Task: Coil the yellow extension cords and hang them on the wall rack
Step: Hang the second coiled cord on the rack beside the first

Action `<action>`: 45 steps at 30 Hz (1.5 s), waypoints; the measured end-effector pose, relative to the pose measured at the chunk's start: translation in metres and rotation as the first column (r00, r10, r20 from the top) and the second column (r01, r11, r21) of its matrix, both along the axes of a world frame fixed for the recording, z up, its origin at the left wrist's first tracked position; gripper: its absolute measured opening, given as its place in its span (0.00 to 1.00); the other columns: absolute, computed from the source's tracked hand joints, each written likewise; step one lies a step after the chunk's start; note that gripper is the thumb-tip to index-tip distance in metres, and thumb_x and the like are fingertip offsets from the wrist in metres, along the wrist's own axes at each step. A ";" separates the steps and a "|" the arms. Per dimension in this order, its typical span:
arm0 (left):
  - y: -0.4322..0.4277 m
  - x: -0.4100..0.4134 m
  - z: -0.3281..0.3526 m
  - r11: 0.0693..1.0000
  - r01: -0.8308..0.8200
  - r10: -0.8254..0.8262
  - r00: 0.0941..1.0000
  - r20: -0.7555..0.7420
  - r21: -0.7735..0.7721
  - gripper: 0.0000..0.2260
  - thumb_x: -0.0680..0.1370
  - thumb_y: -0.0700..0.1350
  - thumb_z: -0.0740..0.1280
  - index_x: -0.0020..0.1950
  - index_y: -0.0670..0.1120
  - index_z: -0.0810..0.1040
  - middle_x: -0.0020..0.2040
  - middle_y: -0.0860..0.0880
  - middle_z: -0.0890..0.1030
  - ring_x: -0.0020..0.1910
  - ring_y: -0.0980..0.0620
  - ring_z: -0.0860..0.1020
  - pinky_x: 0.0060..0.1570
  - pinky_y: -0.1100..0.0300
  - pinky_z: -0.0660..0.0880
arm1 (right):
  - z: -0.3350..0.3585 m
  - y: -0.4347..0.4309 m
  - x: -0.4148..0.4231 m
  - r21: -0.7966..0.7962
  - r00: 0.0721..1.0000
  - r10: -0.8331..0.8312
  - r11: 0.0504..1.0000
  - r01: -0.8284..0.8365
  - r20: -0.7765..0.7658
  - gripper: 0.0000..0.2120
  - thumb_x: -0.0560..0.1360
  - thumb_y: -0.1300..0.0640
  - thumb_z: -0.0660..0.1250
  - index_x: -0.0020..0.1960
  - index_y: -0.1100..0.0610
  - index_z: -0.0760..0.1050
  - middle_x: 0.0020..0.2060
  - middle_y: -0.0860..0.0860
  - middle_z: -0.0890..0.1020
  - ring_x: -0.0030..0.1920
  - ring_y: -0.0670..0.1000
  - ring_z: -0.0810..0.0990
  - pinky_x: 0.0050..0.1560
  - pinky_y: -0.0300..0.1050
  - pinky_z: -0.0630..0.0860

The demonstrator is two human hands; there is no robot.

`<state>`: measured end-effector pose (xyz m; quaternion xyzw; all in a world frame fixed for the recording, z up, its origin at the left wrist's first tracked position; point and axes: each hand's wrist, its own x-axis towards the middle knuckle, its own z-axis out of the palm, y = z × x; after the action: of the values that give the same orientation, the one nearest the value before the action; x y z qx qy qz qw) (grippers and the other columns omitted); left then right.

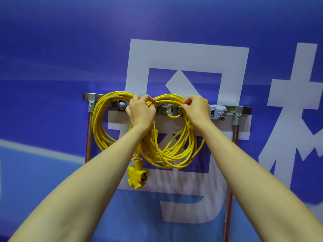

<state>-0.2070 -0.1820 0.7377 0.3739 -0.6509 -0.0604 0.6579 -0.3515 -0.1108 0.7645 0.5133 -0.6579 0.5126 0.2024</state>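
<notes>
With one coil (pixel 98 123) hung leftmost on the rack (pixel 244 109), clutches bunched strands (pixel 151 103) in the left hand (pixel 141 112), pinches the second coil (pixel 176 154) mid-rack with right hand (pixel 197 109) fingers (pixel 185 103), and risks it sliding off, dragged by the dangling socket (pixel 137 175), if released unseated.

Blue banner (pixel 52 49) fills the background, darker at top, lighter blue band (pixel 43 180) across the bottom. Pale stripe (pixel 35 149) runs between the 2 tones at left, slanting down to the right. 2 large white characters printed on it: 1 central (pixel 188 56), 1 at the right edge (pixel 286 95), cut off by the frame. In front of the banner, a metal crossbar (pixel 246 110) sits on 2 copper-coloured posts, left (pixel 88 137) and right (pixel 230 189). Silver clamps join bar to post at each end: left (pixel 91 100), right (pixel 237 116), each with a visible screw.
</notes>
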 end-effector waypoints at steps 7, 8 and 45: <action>-0.001 0.000 -0.021 0.993 -0.056 0.061 0.997 0.046 -0.106 0.10 0.80 0.47 0.64 0.58 0.49 0.81 0.53 0.44 0.74 0.58 0.44 0.71 0.65 0.46 0.63 | -0.024 -0.001 0.011 -0.083 1.000 0.002 0.997 0.001 0.029 0.08 0.78 0.59 0.62 0.51 0.61 0.78 0.47 0.58 0.81 0.49 0.57 0.79 0.45 0.43 0.71; 0.000 0.000 -0.023 0.992 -0.064 0.070 0.996 0.056 -0.113 0.10 0.80 0.47 0.63 0.59 0.50 0.81 0.53 0.44 0.74 0.58 0.43 0.70 0.65 0.44 0.63 | -0.027 -0.003 0.012 -0.118 0.994 0.060 0.992 -0.050 0.086 0.07 0.78 0.60 0.62 0.49 0.61 0.78 0.47 0.58 0.81 0.47 0.57 0.80 0.46 0.44 0.75; 0.060 0.042 -0.046 0.978 -0.124 0.196 0.833 0.517 -0.170 0.25 0.80 0.54 0.62 0.76 0.48 0.63 0.71 0.41 0.64 0.71 0.42 0.60 0.68 0.46 0.60 | -0.027 0.064 0.011 0.164 0.971 0.070 0.986 -0.033 -0.228 0.22 0.76 0.58 0.64 0.70 0.54 0.67 0.62 0.57 0.71 0.66 0.57 0.67 0.64 0.53 0.69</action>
<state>-0.1647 -0.1223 0.6918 0.3859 -0.7762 0.1430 0.4777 -0.3407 -0.0471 0.7375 0.6015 -0.6547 0.3997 0.2233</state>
